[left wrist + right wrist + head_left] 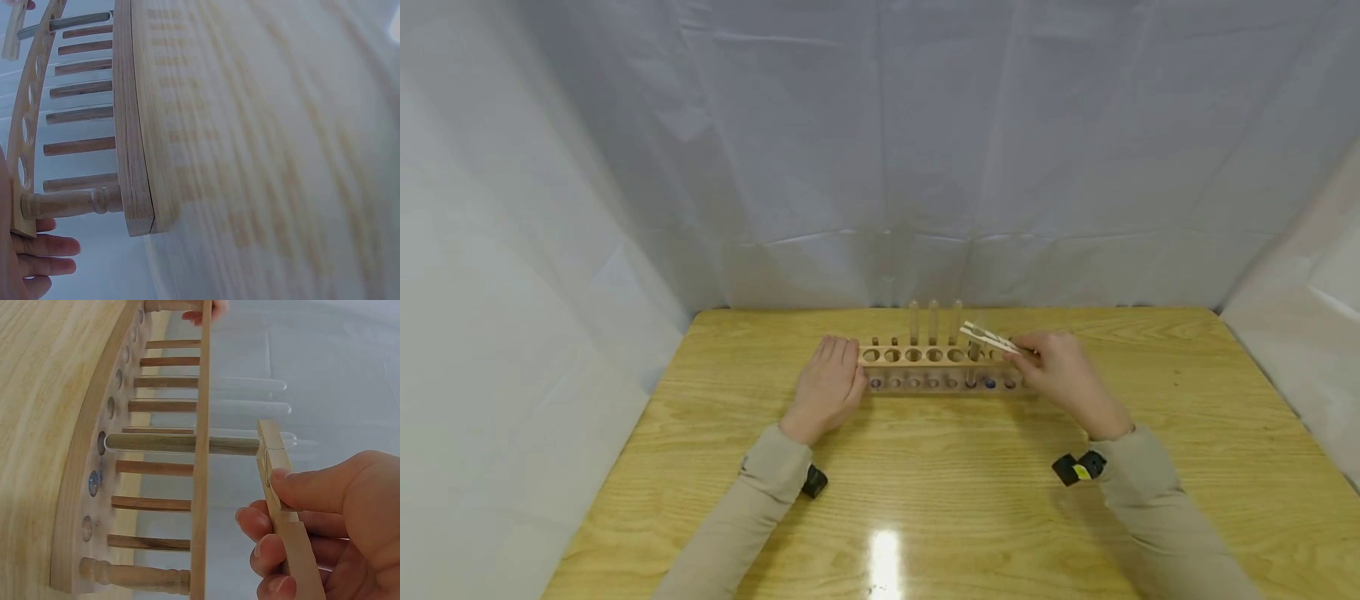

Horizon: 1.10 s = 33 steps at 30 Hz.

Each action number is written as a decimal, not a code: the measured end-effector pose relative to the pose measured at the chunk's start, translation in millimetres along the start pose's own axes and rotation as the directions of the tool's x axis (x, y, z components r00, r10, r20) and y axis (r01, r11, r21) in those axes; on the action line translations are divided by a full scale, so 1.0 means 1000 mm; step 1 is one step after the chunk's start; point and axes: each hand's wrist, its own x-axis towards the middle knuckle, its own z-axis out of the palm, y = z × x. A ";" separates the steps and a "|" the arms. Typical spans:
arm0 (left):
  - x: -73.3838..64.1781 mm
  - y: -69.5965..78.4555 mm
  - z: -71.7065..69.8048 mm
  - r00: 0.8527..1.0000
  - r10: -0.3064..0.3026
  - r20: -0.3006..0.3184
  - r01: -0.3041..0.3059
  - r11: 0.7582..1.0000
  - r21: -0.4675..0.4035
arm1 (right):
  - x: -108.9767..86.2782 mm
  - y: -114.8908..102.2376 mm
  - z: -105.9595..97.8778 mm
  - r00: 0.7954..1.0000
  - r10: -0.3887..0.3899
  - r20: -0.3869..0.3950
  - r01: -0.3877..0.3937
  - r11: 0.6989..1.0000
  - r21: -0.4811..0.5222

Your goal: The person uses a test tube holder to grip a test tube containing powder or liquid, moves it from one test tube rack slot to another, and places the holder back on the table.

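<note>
A wooden test tube rack (902, 365) stands on the table, with a row of holes in its top board. My left hand (829, 385) grips its left end; the left wrist view shows those fingers (53, 245) reaching past the end of the top board. My right hand (1063, 375) holds a wooden test tube clamp (291, 540) between thumb and fingers. The clamp's jaws are at the upper end of a test tube (231, 446). That tube passes through the top board, its rounded bottom close to a hole in the lower board. It looks grey-brown; whether from contents I cannot tell.
Several clear, upside-down test tubes (933, 321) rise behind the top board, along the rack's row of pegs (165, 407). A blue patch (94, 483) shows at one lower hole. White sheeting (880, 167) hangs behind and beside the wooden table (925, 483).
</note>
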 end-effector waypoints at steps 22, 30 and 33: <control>0.000 -0.001 0.001 1.000 -0.005 0.002 0.005 1.000 -0.001 | -0.002 0.007 0.008 0.997 -0.064 -0.041 0.062 0.997 -0.049; 0.000 -0.001 0.000 0.999 -0.020 0.046 0.020 1.000 0.007 | -0.002 0.008 0.008 0.996 -0.083 -0.045 0.081 0.996 -0.046; 0.000 -0.001 -0.001 0.998 -0.024 0.055 0.023 1.000 0.011 | -0.002 0.007 0.008 0.997 -0.067 -0.041 0.066 0.997 -0.028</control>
